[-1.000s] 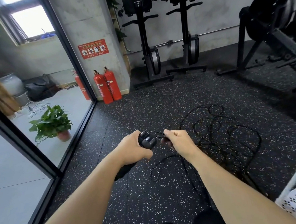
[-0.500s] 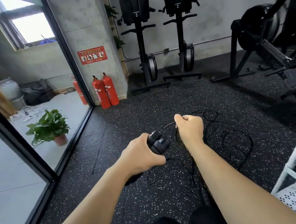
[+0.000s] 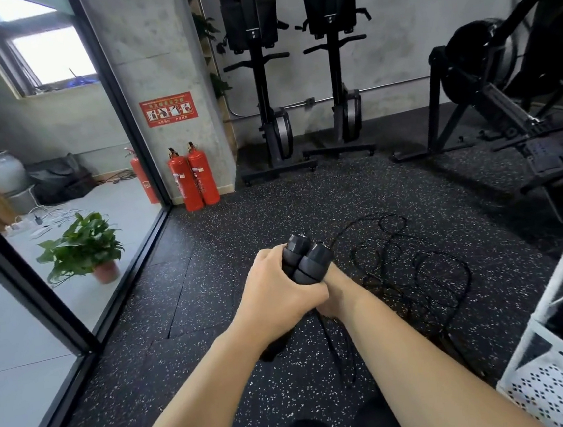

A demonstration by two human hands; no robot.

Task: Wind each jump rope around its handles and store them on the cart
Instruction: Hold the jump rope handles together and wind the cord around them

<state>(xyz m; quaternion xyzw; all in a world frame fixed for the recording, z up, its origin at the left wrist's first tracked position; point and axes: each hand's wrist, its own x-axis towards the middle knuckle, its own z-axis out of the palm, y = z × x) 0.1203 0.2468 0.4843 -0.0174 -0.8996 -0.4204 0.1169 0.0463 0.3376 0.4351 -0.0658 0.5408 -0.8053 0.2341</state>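
Handles (image 3: 306,257): matt black plastic
Floor (image 3: 199,341): rough speckled rubber (white flecks)
Cart (image 3: 562,396): white perforated metal, painted

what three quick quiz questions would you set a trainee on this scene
1. True or false: the rope is fully wound on the handles.
2. Where does the loose rope lie? A a table, B the floor, C a shelf.
3. Fill in: both handles are gripped by the ____.
Key: 1 false; 2 B; 3 left hand.
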